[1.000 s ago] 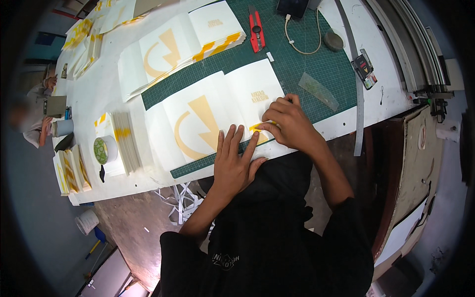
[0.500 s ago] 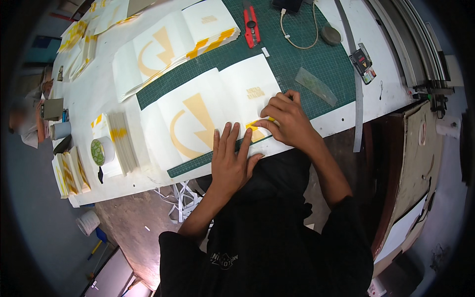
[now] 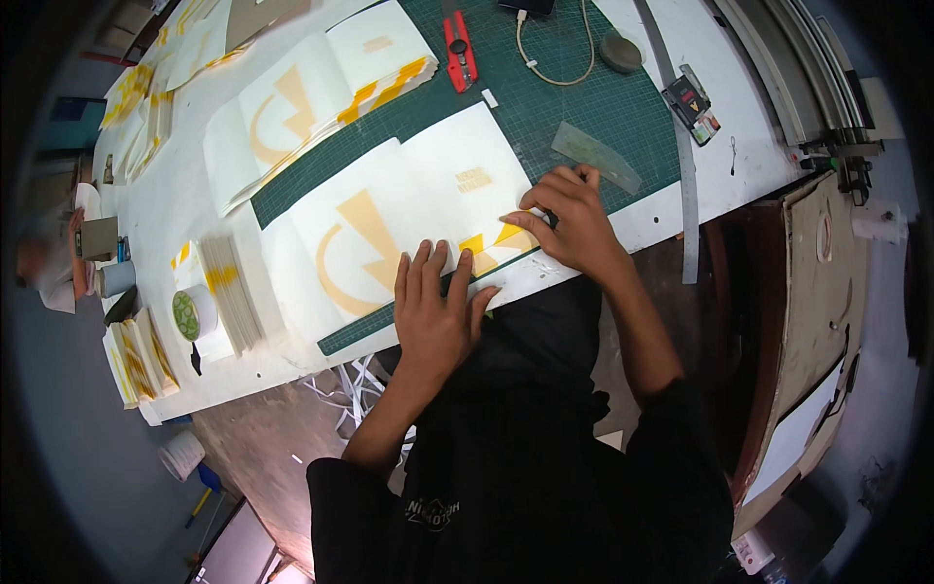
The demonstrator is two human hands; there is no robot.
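Observation:
A white printed sheet (image 3: 428,190) with a pale yellow lightning emblem lies on the green cutting mat (image 3: 623,112). Fingers extended, my left hand (image 3: 434,302) rests flat on the sheet's near edge, just left of its yellow-striped border (image 3: 479,255). My right hand (image 3: 576,216) is closed in a pinch at the right end of that border, thumb against the fingers. The fingers partly hide the edge they grip.
Beyond the sheet lies a stack of similar sheets (image 3: 282,107). A red utility knife (image 3: 459,54), a clear plastic strip (image 3: 595,158) and a cable (image 3: 555,80) lie on the mat. Left are a tape roll (image 3: 195,311) and folded bundles (image 3: 229,292). A person (image 3: 58,253) is at far left.
The whole view has shifted slightly. My right hand's pinch has moved right along the border, uncovering more of its yellow and white stripes. My left hand stays pressed on the sheet.

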